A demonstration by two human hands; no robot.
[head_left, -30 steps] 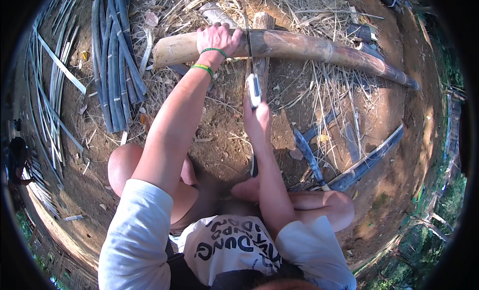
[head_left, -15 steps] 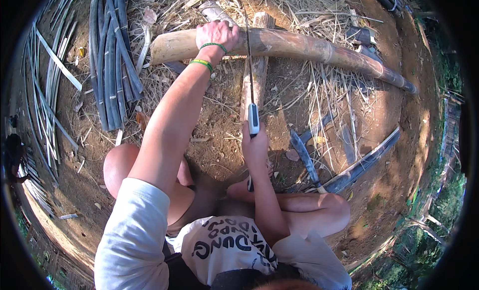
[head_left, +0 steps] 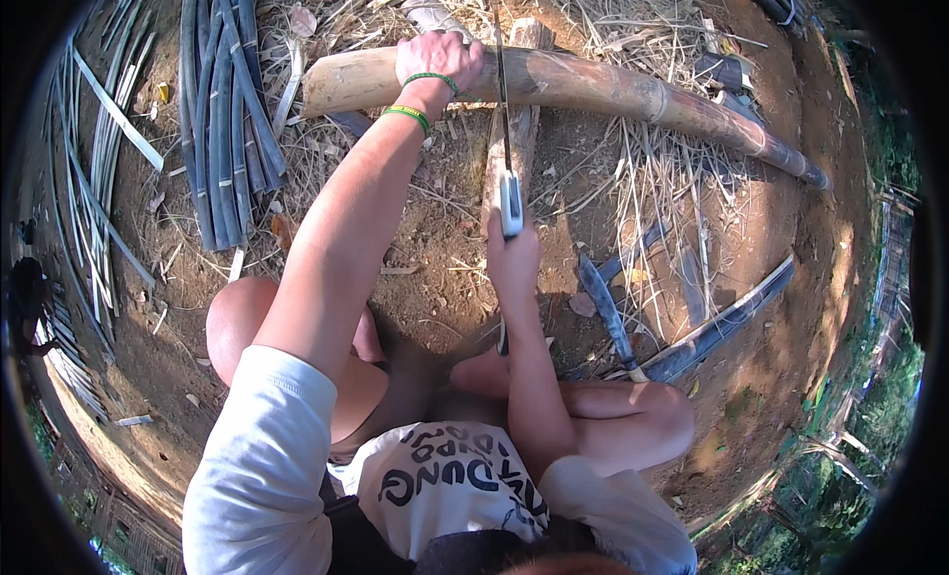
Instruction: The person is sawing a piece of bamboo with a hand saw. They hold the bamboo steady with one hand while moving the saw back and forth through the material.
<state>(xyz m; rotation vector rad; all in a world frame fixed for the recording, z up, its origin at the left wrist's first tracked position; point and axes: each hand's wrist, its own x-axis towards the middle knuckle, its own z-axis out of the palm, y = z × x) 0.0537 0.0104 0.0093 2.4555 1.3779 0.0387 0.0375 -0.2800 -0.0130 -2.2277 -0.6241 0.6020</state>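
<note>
A thick tan bamboo pole [head_left: 583, 81] lies crosswise in front of me, propped on a shorter log [head_left: 509, 150]. My left hand [head_left: 440, 63] is closed over the pole near its left end, with green bands on the wrist. Just right of it, the thin blade of a hand saw [head_left: 511, 204] crosses the pole. My right hand [head_left: 514, 254] grips the saw's white and dark handle on the near side of the pole. How deep the blade sits in the bamboo I cannot tell.
Dark split bamboo lengths [head_left: 219, 120] lie at the far left, beside thin pale strips [head_left: 94, 179]. Dark bamboo pieces [head_left: 717, 333] lie on the dirt to my right. Dry straw [head_left: 633, 21] covers the ground behind the pole. My bent legs [head_left: 623, 417] are close below.
The saw and my right hand have moved forward, away from me, along the blade's line. My left hand stays on the bamboo pole, shifted slightly in the picture.
</note>
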